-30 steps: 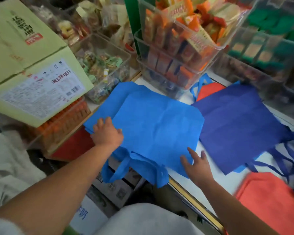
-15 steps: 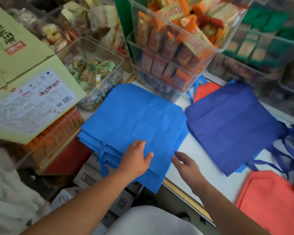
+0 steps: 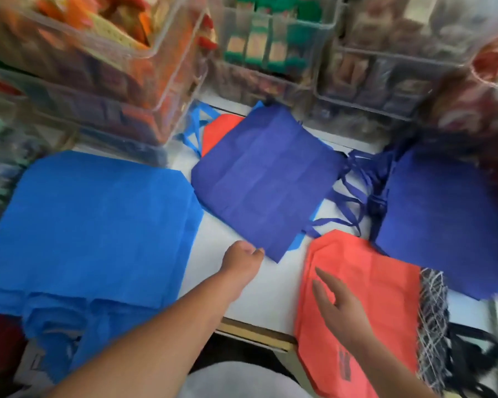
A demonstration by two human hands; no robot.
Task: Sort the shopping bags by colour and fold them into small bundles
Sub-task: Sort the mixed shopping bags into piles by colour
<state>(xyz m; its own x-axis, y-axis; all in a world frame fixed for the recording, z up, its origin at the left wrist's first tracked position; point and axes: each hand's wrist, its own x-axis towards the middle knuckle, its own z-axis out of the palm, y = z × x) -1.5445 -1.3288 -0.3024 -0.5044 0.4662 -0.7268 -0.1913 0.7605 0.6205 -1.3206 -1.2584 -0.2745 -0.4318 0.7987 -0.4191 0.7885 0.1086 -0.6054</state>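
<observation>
White counter [image 3: 259, 291]; on it bright blue bags [image 3: 98, 225], navy bags [image 3: 265, 179], coral bag [image 3: 371, 282], clear snack bins [image 3: 365, 90]

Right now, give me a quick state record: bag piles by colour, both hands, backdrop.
light blue bags: stacked flat at counter left, handles over the near edge
dark blue bag: flat, centre, overlapping an orange bag
second dark blue bag: far right, handles tangled
coral bag: near right, on a patterned bag
left hand: at dark blue bag's near corner, fingers curled, grip unclear
right hand: open, on or just above coral bag
behind: clear bins of snacks
</observation>
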